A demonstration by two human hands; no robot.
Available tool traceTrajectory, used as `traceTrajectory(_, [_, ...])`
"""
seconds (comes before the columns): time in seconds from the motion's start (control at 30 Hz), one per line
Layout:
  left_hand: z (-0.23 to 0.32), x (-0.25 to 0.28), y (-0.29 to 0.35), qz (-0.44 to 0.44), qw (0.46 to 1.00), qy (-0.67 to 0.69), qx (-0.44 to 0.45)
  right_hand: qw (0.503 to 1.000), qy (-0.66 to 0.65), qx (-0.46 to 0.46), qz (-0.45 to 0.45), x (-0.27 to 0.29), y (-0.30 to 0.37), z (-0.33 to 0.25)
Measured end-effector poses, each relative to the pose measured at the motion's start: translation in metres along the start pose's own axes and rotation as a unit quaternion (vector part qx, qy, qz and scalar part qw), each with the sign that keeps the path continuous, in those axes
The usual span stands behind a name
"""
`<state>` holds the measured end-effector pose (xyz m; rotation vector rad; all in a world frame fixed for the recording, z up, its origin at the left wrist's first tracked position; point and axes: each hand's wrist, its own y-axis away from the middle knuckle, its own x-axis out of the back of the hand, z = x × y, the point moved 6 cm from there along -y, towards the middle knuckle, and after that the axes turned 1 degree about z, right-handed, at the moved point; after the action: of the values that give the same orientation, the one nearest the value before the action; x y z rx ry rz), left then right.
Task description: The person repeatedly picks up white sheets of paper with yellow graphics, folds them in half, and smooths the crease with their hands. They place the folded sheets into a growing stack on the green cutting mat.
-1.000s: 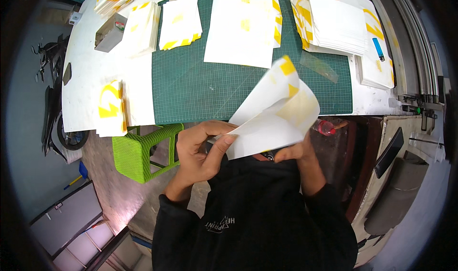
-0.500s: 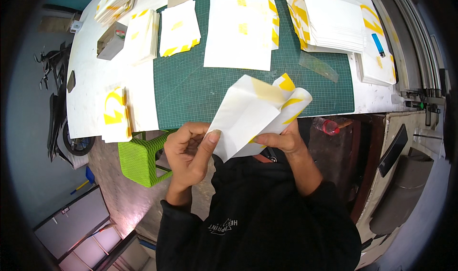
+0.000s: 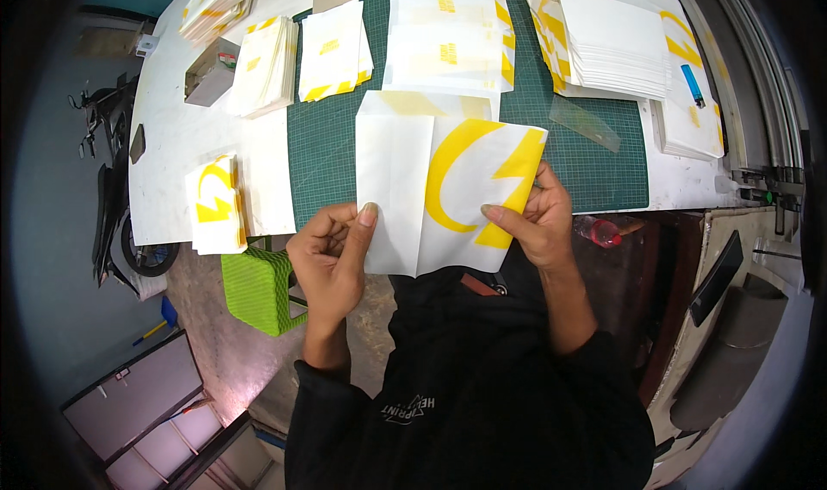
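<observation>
The paper bag, which a moment ago was bunched and half curled between the hands, is now spread flat and held up over the near edge of the surface, so its creases and yellow print can be checked. The left hand has its grip pinching the bag's lower left edge, thumb on top, and the right hand pinches the lower right corner. The bag is thin, smooth white paper with a curved yellow band, like the flat stacks beyond the grip on the green cutting mat.
</observation>
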<state>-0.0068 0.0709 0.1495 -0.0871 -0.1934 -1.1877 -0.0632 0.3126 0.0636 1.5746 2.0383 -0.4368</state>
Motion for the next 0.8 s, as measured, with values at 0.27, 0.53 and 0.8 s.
traceTrajectory(0.27, [-0.025, -0.001, -0.008, 0.001, 1.0, 0.003, 0.023, 0.996, 0.082, -0.031, 0.013, 0.028, 0.003, -0.008])
traceTrajectory(0.53, [-0.048, 0.001, -0.012, -0.006, 0.999, 0.034, 0.038, 0.998, 0.052, -0.019, -0.016, 0.051, 0.001, -0.002])
traceTrajectory(0.8, [-0.042, -0.01, -0.013, 0.007, 1.0, 0.027, 0.01, 0.996, 0.082, -0.017, 0.032, 0.001, -0.013, -0.004])
